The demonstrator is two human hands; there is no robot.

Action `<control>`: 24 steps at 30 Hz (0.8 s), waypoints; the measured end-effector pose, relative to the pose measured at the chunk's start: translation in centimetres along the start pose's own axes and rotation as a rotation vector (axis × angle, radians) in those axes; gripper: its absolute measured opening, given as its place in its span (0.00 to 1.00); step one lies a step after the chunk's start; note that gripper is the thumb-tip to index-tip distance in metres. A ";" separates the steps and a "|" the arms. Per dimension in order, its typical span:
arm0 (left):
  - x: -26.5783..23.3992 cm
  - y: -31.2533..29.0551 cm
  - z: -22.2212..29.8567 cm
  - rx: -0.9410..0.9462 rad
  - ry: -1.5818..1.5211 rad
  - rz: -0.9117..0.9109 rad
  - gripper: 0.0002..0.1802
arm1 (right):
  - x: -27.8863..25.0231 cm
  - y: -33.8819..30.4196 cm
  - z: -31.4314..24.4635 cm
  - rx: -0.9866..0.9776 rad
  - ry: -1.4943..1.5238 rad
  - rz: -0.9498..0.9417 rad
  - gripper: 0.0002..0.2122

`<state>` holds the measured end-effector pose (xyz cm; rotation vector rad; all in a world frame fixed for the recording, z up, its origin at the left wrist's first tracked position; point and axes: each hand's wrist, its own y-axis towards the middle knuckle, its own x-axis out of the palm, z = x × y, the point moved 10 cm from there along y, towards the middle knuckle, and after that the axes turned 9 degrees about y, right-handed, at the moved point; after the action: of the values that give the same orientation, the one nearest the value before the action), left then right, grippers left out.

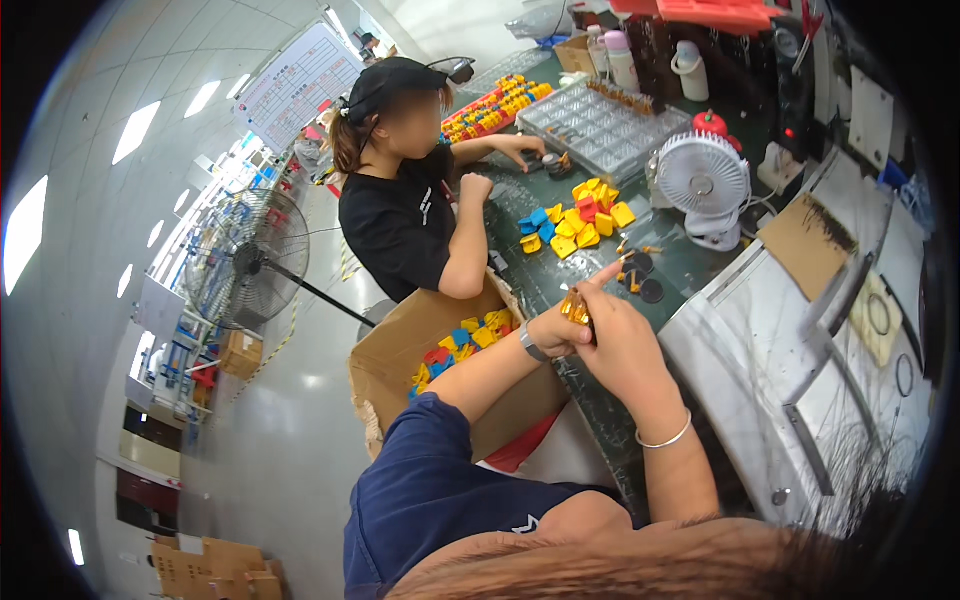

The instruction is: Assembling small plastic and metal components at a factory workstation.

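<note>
Above the edge of the dark green table, my left hand (556,334) and my right hand (622,340) meet. A small shiny amber piece (575,307) shows between them, its exact kind hidden by the fingers. My left fingers are closed around it. The right hand is curled against it, index finger stretched out toward several black round parts with small orange bits (640,275) on the table. A grey watch band (532,342) circles my left wrist, and a pale bangle (665,432) my right.
A heap of yellow, blue and red plastic pieces (575,222) lies beyond my hands. Below on the left, an open cardboard box (500,415) holds more. A white fan (703,185) stands right of the heap, near a clear compartment tray (600,130). A co-worker (400,215) reaches over the table.
</note>
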<state>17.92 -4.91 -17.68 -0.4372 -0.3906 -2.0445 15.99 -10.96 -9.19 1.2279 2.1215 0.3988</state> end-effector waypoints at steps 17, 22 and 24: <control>-2.9 -0.1 -0.5 0.072 -0.030 0.117 0.55 | 0.3 0.1 2.5 0.184 -0.049 -0.018 0.28; -8.8 -0.2 -0.5 0.151 -0.238 0.562 0.18 | 2.4 -0.6 4.1 0.301 -0.222 -0.139 0.34; -10.5 -0.5 -1.4 0.133 -0.324 0.684 0.13 | 2.9 -0.7 3.8 0.250 -0.317 -0.188 0.29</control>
<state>22.20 2.71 -23.77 -0.7108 -0.4871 -1.2787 17.05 -9.01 -13.48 1.1258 2.0253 -0.1411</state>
